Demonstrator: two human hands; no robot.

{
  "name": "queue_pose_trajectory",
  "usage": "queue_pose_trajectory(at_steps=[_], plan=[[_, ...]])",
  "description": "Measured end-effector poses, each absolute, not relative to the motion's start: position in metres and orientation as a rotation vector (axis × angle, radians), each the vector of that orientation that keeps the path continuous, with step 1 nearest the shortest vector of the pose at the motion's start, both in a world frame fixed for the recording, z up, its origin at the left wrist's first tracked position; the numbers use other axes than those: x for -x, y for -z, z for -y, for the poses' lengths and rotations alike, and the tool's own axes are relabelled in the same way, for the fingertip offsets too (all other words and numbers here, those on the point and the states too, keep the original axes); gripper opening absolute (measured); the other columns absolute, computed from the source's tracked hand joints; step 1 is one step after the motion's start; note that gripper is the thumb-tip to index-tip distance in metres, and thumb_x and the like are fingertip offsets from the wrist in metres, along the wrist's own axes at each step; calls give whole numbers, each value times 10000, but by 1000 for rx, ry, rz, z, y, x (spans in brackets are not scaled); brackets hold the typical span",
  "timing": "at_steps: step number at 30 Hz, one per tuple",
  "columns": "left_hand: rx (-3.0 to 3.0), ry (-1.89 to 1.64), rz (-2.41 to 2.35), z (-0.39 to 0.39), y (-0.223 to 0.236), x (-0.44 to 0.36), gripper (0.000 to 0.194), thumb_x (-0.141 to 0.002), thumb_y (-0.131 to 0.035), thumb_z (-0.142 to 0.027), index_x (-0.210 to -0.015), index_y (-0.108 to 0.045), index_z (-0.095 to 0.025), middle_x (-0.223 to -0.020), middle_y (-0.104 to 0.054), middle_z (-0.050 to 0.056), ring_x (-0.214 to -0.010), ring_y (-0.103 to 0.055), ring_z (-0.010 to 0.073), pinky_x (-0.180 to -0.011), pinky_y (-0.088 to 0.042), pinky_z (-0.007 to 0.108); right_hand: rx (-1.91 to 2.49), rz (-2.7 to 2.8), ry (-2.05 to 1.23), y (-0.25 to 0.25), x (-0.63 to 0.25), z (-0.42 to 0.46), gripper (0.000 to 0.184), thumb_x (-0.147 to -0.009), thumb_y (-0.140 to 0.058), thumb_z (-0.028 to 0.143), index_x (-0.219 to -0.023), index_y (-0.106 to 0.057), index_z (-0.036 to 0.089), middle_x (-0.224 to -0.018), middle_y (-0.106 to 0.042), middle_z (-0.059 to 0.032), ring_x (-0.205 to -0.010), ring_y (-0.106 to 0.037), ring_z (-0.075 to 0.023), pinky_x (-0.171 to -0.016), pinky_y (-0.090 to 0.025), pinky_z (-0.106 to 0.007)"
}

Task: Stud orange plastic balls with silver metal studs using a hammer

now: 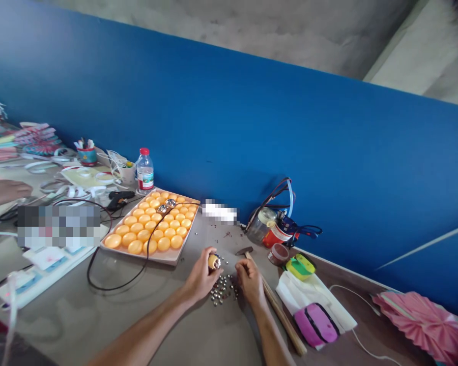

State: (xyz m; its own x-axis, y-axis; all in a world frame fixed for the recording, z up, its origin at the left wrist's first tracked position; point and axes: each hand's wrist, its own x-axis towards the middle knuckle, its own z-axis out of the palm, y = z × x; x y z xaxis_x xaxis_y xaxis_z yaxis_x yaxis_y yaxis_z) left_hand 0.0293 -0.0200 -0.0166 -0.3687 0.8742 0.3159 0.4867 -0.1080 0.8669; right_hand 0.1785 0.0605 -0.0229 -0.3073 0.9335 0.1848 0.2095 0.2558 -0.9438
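My left hand (205, 274) is closed round a small yellow-orange ball (214, 262) with silvery bits on the side facing up. Below it on the table lie several shiny silver beads (222, 288), loosely scattered between my two hands. Just right of the beads, my right hand (249, 278) has its fingertips pinched together; whatever is between them is too small to make out. A hammer (284, 317) with a wooden handle lies along the right forearm. To the left, a shallow tray (171, 260) holds rows of orange balls (148, 226) and two silver-covered ones (166, 205).
A black cable (118, 288) crosses the tray. Behind stand a red-capped bottle (145, 172) and a glass jar (260, 226). A power strip (46, 282) lies left, purple (316, 324) and yellow-green (301, 266) pouches right. Another person's hand (11, 191) is at far left.
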Motion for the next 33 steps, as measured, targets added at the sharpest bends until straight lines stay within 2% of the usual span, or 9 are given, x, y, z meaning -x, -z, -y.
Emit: queue_pose_trajectory(at_steps=[2,4,8,12,20,27,33], plan=[[-1526,-1440,-1786,20,16,-29,376,-703,-573,-201,-1056,-444,-196,-917,-588,27,-783,-576,158,-751,-462,302,1074,1698,-1133,21,-177,-60,254,-707,-566,438,-625,-559,197,-468,-476,29,-454,-423,-133,-448,-339,-241],[-1573,-1436,-1749,20,16,-29,376,-696,-584,-188,-1051,-463,-201,-941,-593,32,-827,-568,163,-778,-453,301,1086,1680,-1187,18,-177,-59,267,-704,-571,451,-623,-565,196,-456,-464,27,-441,-413,-135,-440,-334,-245],[-1656,-1464,-1675,20,17,-30,419,-716,-566,-170,-1122,-466,-206,-1043,-580,56,-921,-551,172,-830,-437,306,1077,1631,-1326,16,-180,-61,301,-715,-561,482,-666,-578,185,-456,-450,31,-417,-384,-123,-436,-309,-245],[-1709,-1452,-1639,20,17,-30,423,-750,-535,-176,-1163,-450,-212,-1025,-564,66,-910,-539,176,-822,-442,319,1078,1625,-1348,22,-182,-64,332,-719,-555,505,-629,-564,186,-470,-441,39,-422,-364,-108,-434,-284,-232],[-1667,-1440,-1685,21,13,-30,426,-757,-506,-144,-1172,-449,-220,-976,-522,58,-842,-511,164,-793,-438,320,974,1247,-1552,24,-180,-66,284,-676,-606,471,-644,-555,194,-445,-371,73,-397,-315,-78,-427,-271,-219],[-1650,-1439,-1695,21,16,-29,424,-751,-513,-151,-1165,-457,-222,-968,-523,43,-821,-512,153,-788,-438,308,951,1174,-1593,23,-181,-69,244,-668,-615,441,-638,-572,203,-432,-346,79,-384,-287,-78,-440,-303,-239],[-1635,-1447,-1704,22,14,-30,429,-736,-511,-141,-1158,-470,-207,-941,-531,39,-786,-518,148,-769,-441,303,853,1062,-1632,21,-185,-71,191,-649,-638,359,-754,-652,199,-559,-469,48,-446,-372,-76,-513,-367,-244]])
